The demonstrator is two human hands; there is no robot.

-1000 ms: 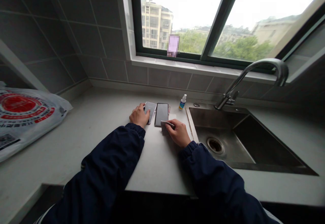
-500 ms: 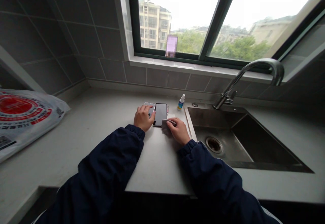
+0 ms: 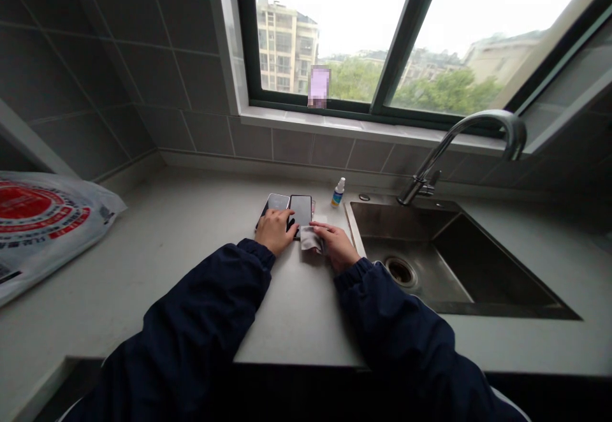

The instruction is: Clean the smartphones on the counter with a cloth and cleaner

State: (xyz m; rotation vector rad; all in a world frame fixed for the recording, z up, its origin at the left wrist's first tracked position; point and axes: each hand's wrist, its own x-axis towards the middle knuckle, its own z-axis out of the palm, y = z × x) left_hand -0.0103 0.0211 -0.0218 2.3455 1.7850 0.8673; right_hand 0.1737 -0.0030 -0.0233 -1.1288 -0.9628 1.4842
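We saw a left sleeve [image 3: 205, 310] and a right sleeve [image 3: 399, 320] of matching dark navy cloth, loose and roomy, creased into soft folds. Both narrowed to gathered wrists, at the left cuff [image 3: 257, 253] and the right cuff [image 3: 354, 272]. White striping [image 3: 509, 404] showed low on the sleeves, near the picture's bottom edge. Past the cuffs, our left hand [image 3: 276, 232] and right hand [image 3: 337, 247] were bare.
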